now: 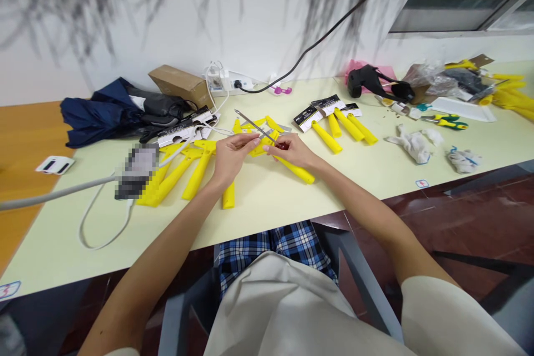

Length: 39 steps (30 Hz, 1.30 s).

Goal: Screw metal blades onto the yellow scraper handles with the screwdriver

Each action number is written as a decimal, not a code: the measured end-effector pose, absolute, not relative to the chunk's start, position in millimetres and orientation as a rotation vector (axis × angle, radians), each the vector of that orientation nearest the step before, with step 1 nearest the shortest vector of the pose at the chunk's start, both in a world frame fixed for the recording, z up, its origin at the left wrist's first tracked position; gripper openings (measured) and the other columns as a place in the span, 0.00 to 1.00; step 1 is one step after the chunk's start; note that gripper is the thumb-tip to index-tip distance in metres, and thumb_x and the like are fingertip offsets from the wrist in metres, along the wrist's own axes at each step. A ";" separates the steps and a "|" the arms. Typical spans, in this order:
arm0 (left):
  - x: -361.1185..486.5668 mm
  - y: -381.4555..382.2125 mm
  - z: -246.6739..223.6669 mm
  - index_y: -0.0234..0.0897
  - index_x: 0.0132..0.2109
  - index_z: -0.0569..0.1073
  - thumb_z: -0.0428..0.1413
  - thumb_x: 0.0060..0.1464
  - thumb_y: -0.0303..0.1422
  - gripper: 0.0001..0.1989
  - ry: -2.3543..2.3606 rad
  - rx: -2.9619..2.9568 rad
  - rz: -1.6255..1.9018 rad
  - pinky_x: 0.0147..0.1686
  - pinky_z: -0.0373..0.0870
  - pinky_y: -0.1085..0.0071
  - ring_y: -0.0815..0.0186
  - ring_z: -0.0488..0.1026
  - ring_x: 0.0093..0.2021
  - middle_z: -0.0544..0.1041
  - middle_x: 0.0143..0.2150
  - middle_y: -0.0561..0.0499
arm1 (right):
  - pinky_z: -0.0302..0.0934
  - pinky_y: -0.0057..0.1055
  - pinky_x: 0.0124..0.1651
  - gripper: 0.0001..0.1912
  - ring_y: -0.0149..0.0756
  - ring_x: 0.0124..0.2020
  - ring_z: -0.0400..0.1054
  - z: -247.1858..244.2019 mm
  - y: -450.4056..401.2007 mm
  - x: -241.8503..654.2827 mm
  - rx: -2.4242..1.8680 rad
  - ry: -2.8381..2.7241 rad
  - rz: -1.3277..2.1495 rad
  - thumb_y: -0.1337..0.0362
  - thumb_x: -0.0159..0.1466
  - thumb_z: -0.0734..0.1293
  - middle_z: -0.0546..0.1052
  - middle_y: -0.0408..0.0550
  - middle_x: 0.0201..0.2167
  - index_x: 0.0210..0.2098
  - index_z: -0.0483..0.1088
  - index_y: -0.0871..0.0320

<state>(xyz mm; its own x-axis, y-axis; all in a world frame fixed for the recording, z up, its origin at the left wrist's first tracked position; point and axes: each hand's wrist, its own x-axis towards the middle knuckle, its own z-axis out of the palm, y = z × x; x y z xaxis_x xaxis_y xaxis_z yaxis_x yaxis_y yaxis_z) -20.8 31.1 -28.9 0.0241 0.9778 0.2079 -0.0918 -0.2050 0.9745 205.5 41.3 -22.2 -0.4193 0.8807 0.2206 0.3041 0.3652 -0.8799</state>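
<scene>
My right hand [294, 151] is closed on a dark red handle, from which a long thin metal blade [250, 121] points up and left; its exact kind is unclear. My left hand [234, 153] pinches with thumb and fingertips just beside that blade, and what lies between them is too small to make out. Below and behind both hands are several yellow plastic tool pieces [246, 125]. A yellow handle [297, 169] sticks out under my right hand. More yellow-handled tools [197, 175] lie to the left of my left hand.
Carded yellow-handled tools [348, 125] lie right of centre. Further right are pliers [444, 121], white gloves [413, 144] and a white tray [463, 109]. A pixelated device [137, 171] with a cable, a navy umbrella [100, 114] and a cardboard box [181, 84] are at left.
</scene>
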 end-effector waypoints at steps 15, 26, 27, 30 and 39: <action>-17.8 25.1 -27.7 0.40 0.47 0.91 0.79 0.52 0.47 0.21 1.021 1.263 1.346 0.62 0.83 0.55 0.50 0.88 0.54 0.91 0.52 0.42 | 0.51 0.31 0.29 0.31 0.30 0.25 0.62 -20.1 37.3 205.7 -1.053 -1.922 1.064 0.37 0.70 0.76 0.76 0.44 0.23 0.31 0.82 0.61; -16.6 24.3 -24.5 0.39 0.52 0.90 0.78 0.52 0.52 0.27 0.945 1.390 1.275 0.63 0.84 0.50 0.46 0.87 0.58 0.89 0.57 0.40 | 0.51 0.33 0.29 0.34 0.31 0.24 0.60 -15.6 35.9 205.5 -1.064 -1.905 1.091 0.33 0.71 0.73 0.74 0.42 0.21 0.28 0.79 0.59; -16.8 24.8 -24.8 0.40 0.53 0.90 0.78 0.51 0.53 0.28 0.938 1.395 1.263 0.61 0.86 0.50 0.46 0.87 0.59 0.89 0.58 0.40 | 0.50 0.33 0.29 0.34 0.31 0.24 0.59 -15.9 36.2 205.6 -1.058 -1.908 1.089 0.34 0.71 0.73 0.73 0.42 0.21 0.27 0.78 0.59; -17.5 25.4 -25.5 0.40 0.55 0.90 0.78 0.51 0.53 0.30 0.936 1.402 1.234 0.52 0.90 0.52 0.44 0.86 0.60 0.87 0.61 0.40 | 0.49 0.33 0.29 0.34 0.31 0.24 0.59 -18.7 37.7 206.3 -1.034 -1.903 1.103 0.34 0.72 0.73 0.72 0.42 0.22 0.27 0.77 0.59; -19.0 27.3 -32.2 0.42 0.58 0.89 0.76 0.56 0.54 0.30 0.960 1.475 1.241 0.49 0.88 0.56 0.45 0.86 0.58 0.87 0.62 0.41 | 0.55 0.33 0.31 0.34 0.33 0.27 0.64 -22.1 40.1 205.8 -1.034 -1.871 1.151 0.32 0.70 0.73 0.77 0.45 0.25 0.32 0.80 0.59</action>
